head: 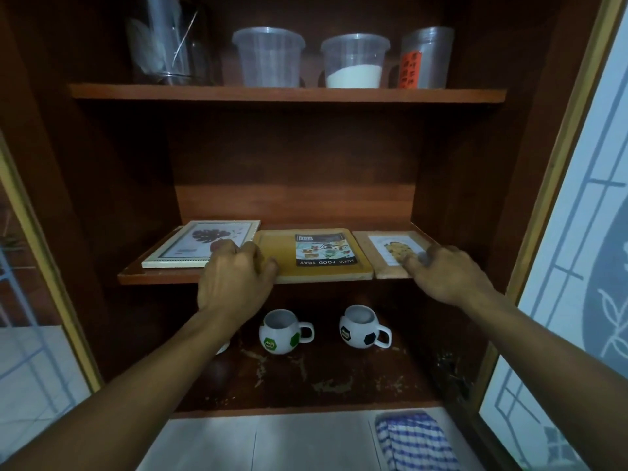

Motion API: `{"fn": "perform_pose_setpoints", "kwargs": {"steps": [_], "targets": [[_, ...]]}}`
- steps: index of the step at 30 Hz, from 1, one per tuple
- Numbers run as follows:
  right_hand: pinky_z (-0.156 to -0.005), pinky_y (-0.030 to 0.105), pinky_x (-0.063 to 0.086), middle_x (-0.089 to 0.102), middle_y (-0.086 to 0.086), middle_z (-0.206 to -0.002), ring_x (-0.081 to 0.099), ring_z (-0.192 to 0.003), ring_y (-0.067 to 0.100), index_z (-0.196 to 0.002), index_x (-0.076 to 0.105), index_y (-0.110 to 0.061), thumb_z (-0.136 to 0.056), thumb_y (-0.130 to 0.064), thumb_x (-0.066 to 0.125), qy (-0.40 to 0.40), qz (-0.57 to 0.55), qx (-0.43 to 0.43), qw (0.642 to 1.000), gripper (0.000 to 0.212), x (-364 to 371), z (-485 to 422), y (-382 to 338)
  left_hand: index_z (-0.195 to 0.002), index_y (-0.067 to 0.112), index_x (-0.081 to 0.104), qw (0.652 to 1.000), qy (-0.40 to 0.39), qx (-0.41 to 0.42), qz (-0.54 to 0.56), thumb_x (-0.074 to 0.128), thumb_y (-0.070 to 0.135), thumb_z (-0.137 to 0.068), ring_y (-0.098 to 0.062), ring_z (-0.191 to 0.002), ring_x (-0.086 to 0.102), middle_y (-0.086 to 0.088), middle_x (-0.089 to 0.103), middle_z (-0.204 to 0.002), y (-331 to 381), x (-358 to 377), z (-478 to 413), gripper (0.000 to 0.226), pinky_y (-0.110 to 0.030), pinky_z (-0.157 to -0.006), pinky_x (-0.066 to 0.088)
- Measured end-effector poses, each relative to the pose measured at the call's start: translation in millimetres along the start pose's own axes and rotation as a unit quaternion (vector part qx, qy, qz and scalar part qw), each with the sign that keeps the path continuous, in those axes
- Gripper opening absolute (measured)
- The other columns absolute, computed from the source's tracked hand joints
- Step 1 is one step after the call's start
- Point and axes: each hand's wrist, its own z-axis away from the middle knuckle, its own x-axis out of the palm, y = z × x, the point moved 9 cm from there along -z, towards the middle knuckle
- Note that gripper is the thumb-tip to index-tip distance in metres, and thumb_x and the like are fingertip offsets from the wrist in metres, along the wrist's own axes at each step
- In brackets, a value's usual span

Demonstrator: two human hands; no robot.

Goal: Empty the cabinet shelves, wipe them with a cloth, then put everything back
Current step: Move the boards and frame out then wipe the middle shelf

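Tray [316, 256] lies flat on the shelf [159, 277]; my left hand [234, 277] curls its fingers on the near left corner. My right hand [445, 273] touches the small frame [387, 253] beside it, grip unclear.

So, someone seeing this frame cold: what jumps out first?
Both hands are on the middle shelf: the left hand grips the wooden food tray at its left edge, and the right hand touches the small wooden frame beside it. Below stand two football mugs, and a blue checked cloth lies at the bottom right, outside the cabinet.
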Motion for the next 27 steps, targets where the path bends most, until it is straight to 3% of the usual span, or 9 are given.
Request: {"fn": "perform_pose_setpoints", "kwargs": {"steps": [4,7,11,13,15,17,20,23,27], "targets": [[-0.101,0.043,0.043,0.043,0.018,-0.138,0.043,-0.125,0.035,-0.139,0.047,-0.012,-0.085,-0.072,0.039,-0.014,0.013,0.011,1.000,0.080,0.6,-5.9,2.4,-0.104,0.014,0.053,0.995,-0.040,-0.083,0.030,0.055,0.051,-0.087,-0.032,-0.095,0.058,-0.010,0.059,-0.106,-12.7,-0.6,2.7,0.041,-0.039,-0.074,0.049],[-0.104,0.043,0.039,0.029,0.022,-0.145,0.037,-0.130,0.039,-0.143,0.040,-0.009,-0.085,-0.074,0.041,-0.029,0.035,0.035,0.998,0.087,-3.0,-6.7,3.9,-0.119,0.012,0.043,0.989,-0.083,-0.125,-0.003,0.049,0.060,-0.087,-0.036,-0.101,0.058,-0.015,0.061,-0.109,-22.1,5.4,4.0,0.058,-0.040,-0.075,0.047],[-0.104,0.044,0.037,0.024,0.022,-0.148,0.031,-0.133,0.041,-0.144,0.039,-0.009,-0.083,-0.078,0.039,-0.043,0.072,0.040,0.996,0.092,-5.1,-9.8,3.0,-0.129,0.010,0.037,0.982,-0.118,-0.148,0.025,0.050,0.057,-0.087,-0.035,-0.103,0.059,-0.017,0.061,-0.113,-24.1,11.3,3.4,0.065,-0.040,-0.078,0.049],[-0.105,0.045,0.037,0.025,0.021,-0.149,0.032,-0.133,0.040,-0.144,0.039,-0.010,-0.082,-0.080,0.038,-0.053,0.077,0.044,0.995,0.094,-3.9,-10.3,4.5,-0.130,0.009,0.038,0.973,-0.132,-0.171,0.079,0.055,0.051,-0.087,-0.028,-0.084,0.068,-0.014,0.064,-0.103,-22.7,12.7,2.4,0.063,-0.036,-0.071,0.055],[-0.104,0.046,0.039,0.025,0.020,-0.149,0.038,-0.130,0.039,-0.144,0.039,-0.013,-0.080,-0.082,0.038,-0.060,0.077,0.047,0.994,0.094,-2.8,-11.1,6.2,-0.124,0.010,0.040,0.954,-0.140,-0.210,0.165,0.062,0.044,-0.087,-0.020,-0.053,0.068,-0.010,0.063,-0.090,-24.1,15.2,3.7,0.055,-0.031,-0.053,0.057],[-0.101,0.045,0.042,0.027,0.020,-0.148,0.043,-0.127,0.038,-0.144,0.041,-0.014,-0.079,-0.082,0.039,-0.065,0.072,0.048,0.994,0.094,-2.2,-12.5,6.8,-0.120,0.013,0.042,0.934,-0.137,-0.239,0.228,0.066,0.038,-0.086,-0.019,-0.046,0.065,-0.011,0.064,-0.086,-26.2,17.4,4.5,0.048,-0.028,-0.046,0.054],[-0.099,0.041,0.041,0.027,0.020,-0.150,0.044,-0.127,0.036,-0.143,0.042,-0.013,-0.079,-0.081,0.042,-0.083,0.057,0.052,0.994,0.094,0.1,-15.8,7.7,-0.115,0.012,0.046,0.913,-0.132,-0.259,0.287,0.069,0.030,-0.085,-0.022,-0.052,0.068,-0.014,0.069,-0.079,-27.5,20.3,-0.7,0.042,-0.031,-0.053,0.057],[-0.094,0.037,0.039,0.029,0.019,-0.151,0.041,-0.129,0.034,-0.143,0.043,-0.011,-0.076,-0.083,0.045,-0.096,0.041,0.056,0.993,0.098,2.3,-21.3,11.0,-0.114,0.003,0.051,0.851,-0.153,-0.295,0.406,0.071,0.019,-0.084,-0.025,-0.067,0.073,-0.019,0.068,-0.101,-26.1,29.6,-7.3,0.040,-0.038,-0.072,0.061],[-0.089,0.035,0.044,0.025,0.019,-0.151,0.045,-0.123,0.033,-0.142,0.041,-0.009,-0.073,-0.084,0.048,-0.102,0.026,0.066,0.992,0.102,3.9,-25.2,13.9,-0.094,-0.005,0.057,0.813,-0.176,-0.297,0.469,0.068,0.003,-0.084,-0.025,-0.078,0.072,-0.022,0.065,-0.104,-16.6,30.1,-16.5,0.017,-0.032,-0.069,0.061]]}}
